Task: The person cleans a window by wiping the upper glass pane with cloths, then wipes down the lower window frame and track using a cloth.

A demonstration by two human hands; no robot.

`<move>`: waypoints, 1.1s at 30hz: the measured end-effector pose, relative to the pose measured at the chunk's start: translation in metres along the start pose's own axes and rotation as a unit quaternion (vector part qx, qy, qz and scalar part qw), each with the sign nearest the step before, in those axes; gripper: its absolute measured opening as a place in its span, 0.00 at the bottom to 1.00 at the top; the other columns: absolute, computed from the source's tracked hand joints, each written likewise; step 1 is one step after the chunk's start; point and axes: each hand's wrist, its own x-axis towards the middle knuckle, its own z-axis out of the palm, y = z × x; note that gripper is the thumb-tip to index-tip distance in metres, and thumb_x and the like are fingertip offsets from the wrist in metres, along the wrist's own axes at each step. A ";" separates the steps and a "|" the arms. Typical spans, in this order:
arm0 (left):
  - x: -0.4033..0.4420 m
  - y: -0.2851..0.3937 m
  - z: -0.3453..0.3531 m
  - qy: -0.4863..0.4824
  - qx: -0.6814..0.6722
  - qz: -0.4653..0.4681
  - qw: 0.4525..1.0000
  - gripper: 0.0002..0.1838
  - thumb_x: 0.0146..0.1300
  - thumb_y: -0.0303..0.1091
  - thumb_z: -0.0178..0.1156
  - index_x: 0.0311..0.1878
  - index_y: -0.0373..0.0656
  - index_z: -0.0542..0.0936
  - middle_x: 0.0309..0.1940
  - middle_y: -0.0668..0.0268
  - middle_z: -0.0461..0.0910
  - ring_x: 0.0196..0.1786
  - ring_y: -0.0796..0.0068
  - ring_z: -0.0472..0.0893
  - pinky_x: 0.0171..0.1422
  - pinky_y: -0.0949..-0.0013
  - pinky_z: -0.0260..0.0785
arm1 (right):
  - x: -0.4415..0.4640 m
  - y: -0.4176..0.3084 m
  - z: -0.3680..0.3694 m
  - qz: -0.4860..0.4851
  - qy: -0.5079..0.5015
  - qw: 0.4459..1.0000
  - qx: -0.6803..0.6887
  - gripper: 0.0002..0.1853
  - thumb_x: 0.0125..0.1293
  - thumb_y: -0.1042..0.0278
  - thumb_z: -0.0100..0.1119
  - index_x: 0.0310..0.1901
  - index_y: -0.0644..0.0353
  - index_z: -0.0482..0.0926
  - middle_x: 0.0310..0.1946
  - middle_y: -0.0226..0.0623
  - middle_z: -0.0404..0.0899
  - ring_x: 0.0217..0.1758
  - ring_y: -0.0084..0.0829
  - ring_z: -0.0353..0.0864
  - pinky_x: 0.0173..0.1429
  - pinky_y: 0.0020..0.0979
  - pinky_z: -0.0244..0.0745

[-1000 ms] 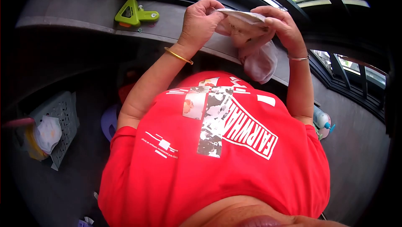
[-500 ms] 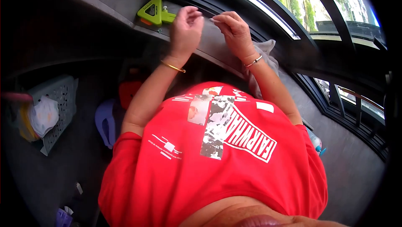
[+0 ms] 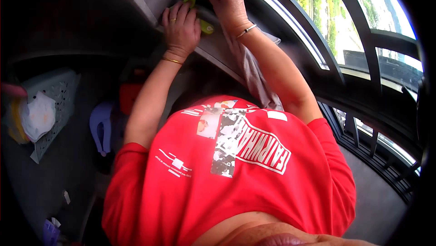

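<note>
My left hand lies over a lime-green triangular tool, fingers curved across it. The tool's short end shows beside the hand and a green rim shows past the fingertips; the rest is covered. Up and to the right, my right hand is raised with thumb and fingers pinched together. A small pale bit sticks out at its fingertips, too small to name. Below the right wrist, a grey cloth hangs over the edge of the grey ledge.
A barred window runs along the right. At lower left are a grey perforated basket with a white bag, a purple curved object, a red object and a purple packet.
My left hand has come down onto the green tool, covering most of it. My right hand has moved up and left, still pinched. The view has shifted slightly.
</note>
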 end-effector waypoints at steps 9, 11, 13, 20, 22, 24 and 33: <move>0.014 0.021 -0.010 0.032 -0.021 0.007 0.999 0.16 0.63 0.38 0.57 0.52 0.44 0.81 0.60 0.61 0.77 0.67 0.57 0.71 0.72 0.46 0.54 | 0.009 0.003 0.001 -0.075 0.050 0.979 -0.184 0.01 0.61 0.64 0.62 0.34 0.44 0.82 0.30 0.30 0.79 0.29 0.39 0.83 0.29 0.39 0.76; 0.013 0.022 -0.010 0.034 -0.020 0.008 0.999 0.16 0.63 0.38 0.57 0.51 0.45 0.81 0.60 0.61 0.77 0.67 0.57 0.71 0.73 0.47 0.54 | 0.008 0.006 -0.001 -0.134 0.018 0.961 -0.241 0.04 0.56 0.64 0.62 0.34 0.45 0.83 0.29 0.29 0.77 0.30 0.36 0.82 0.31 0.37 0.77; 0.012 0.023 -0.010 0.034 -0.019 0.008 0.999 0.16 0.63 0.38 0.57 0.51 0.45 0.82 0.60 0.61 0.77 0.67 0.57 0.71 0.73 0.47 0.54 | 0.004 0.006 -0.002 -0.138 -0.006 0.955 -0.264 0.06 0.56 0.65 0.61 0.37 0.45 0.84 0.31 0.28 0.78 0.34 0.35 0.82 0.33 0.35 0.78; 0.005 0.021 -0.006 0.019 -0.026 0.004 0.999 0.16 0.62 0.37 0.58 0.52 0.45 0.81 0.61 0.62 0.77 0.67 0.58 0.71 0.73 0.47 0.53 | -0.005 -0.003 -0.008 -0.122 -0.117 0.938 -0.303 0.08 0.54 0.63 0.61 0.37 0.49 0.84 0.38 0.34 0.77 0.42 0.38 0.81 0.39 0.37 0.80; 0.001 0.020 -0.002 0.016 -0.032 0.003 0.999 0.16 0.62 0.37 0.58 0.52 0.45 0.81 0.61 0.62 0.77 0.67 0.58 0.70 0.73 0.47 0.53 | -0.006 -0.007 -0.008 -0.110 -0.155 0.932 -0.308 0.08 0.56 0.64 0.61 0.37 0.51 0.84 0.39 0.37 0.78 0.43 0.39 0.82 0.40 0.37 0.81; 0.000 0.020 0.001 0.019 -0.023 0.002 1.000 0.17 0.63 0.38 0.58 0.53 0.45 0.81 0.61 0.62 0.77 0.68 0.57 0.70 0.73 0.46 0.53 | -0.006 -0.008 -0.008 -0.098 -0.190 0.926 -0.312 0.08 0.57 0.65 0.60 0.38 0.53 0.84 0.41 0.40 0.78 0.44 0.41 0.83 0.42 0.38 0.81; -0.003 0.033 0.005 -0.007 -0.021 -0.003 1.000 0.17 0.63 0.38 0.56 0.53 0.45 0.80 0.61 0.63 0.76 0.68 0.58 0.69 0.74 0.46 0.53 | -0.022 0.009 -0.033 -0.022 -0.265 0.925 -0.272 0.09 0.60 0.68 0.58 0.41 0.57 0.83 0.42 0.45 0.78 0.45 0.44 0.83 0.45 0.40 0.82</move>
